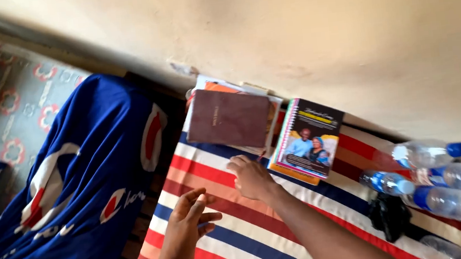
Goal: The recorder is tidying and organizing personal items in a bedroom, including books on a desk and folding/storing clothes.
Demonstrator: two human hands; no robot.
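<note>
A table draped in a striped cloth [224,242] of red, white, blue and peach bands is the landmark here, its woven surface lying flat and smooth against a rough cream plaster wall [317,36]. At the cloth's far edge, against the wall, a brown leather-look book [228,118], rectangular with a matte grained cover, lies on top of a small stack of papers and thinner books [221,88]. Just beside it, further along the cloth, sits a spiral-bound notebook [310,138] with a glossy dark cover showing a photo. The right hand [252,177] rests palm-down on the cloth just below the brown book and beside the notebook's corner, fingers curled loosely and gripping nothing. The left hand [188,218] hovers over the near part of the cloth, fingers spread and empty. At the cloth's far end lie several clear plastic bottles [444,179] with blue caps, on their sides, next to a crumpled black bag [388,215]. Off the cloth's other side hangs a smooth blue fabric [78,189] with red and white shapes.
</note>
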